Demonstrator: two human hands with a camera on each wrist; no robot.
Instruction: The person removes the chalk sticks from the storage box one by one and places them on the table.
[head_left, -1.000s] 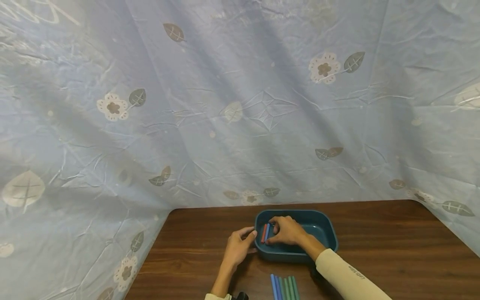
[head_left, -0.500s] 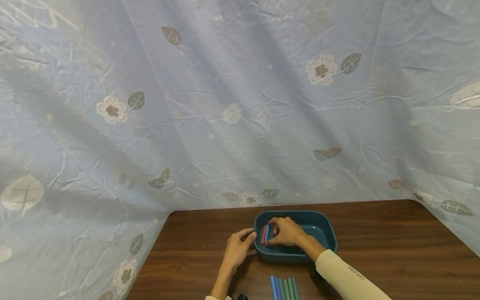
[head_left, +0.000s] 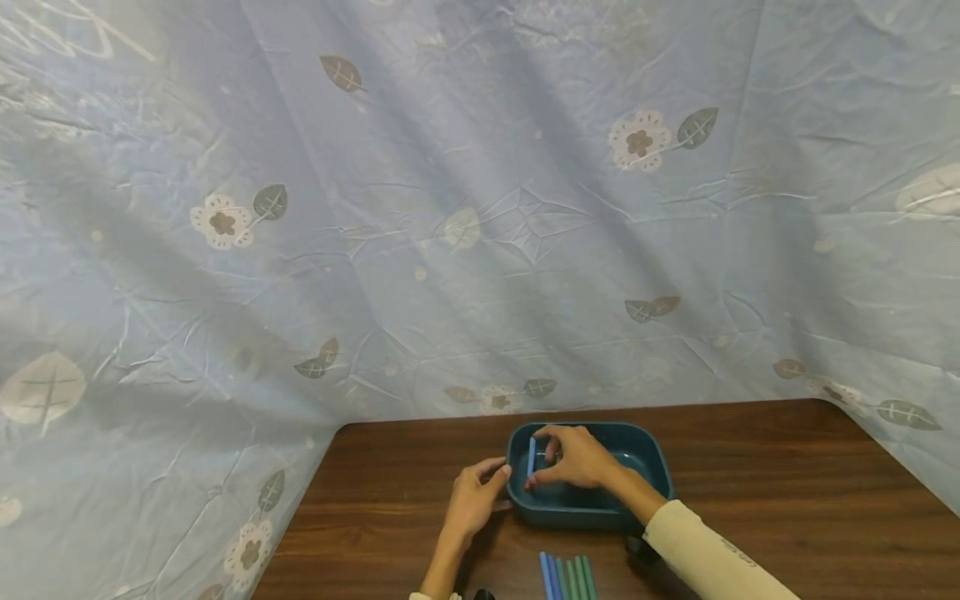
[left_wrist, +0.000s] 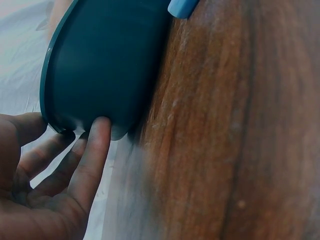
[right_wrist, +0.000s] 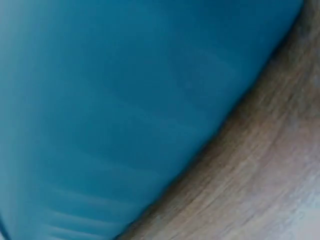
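Observation:
In the head view, a dark teal rectangular box (head_left: 577,518) stands on the table. My right hand (head_left: 577,458) reaches inside its left part and pinches a slim light-blue stick (head_left: 532,457) lengthwise, thumb at the near end and a finger at the far end. No red stick shows there now. My left hand (head_left: 470,500) is at the box's left end. The left wrist view has its fairly straight fingers (left_wrist: 92,160) touching the outer wall, with the thumb close to the rim. The right wrist view shows only the box wall (right_wrist: 125,100) and table, no hand.
Several blue and green sticks (head_left: 567,577) lie side by side on the brown wooden table (head_left: 390,483), in front of the box. A pale blue curtain (head_left: 420,317) with leaf and flower prints hangs behind the table. A dark wrist device (head_left: 641,550) sits under the right forearm.
My right hand has shifted slightly left and away from me, and the blue stick in its pinch has moved too. The red stick beside it has gone out of sight. My left hand stays put.

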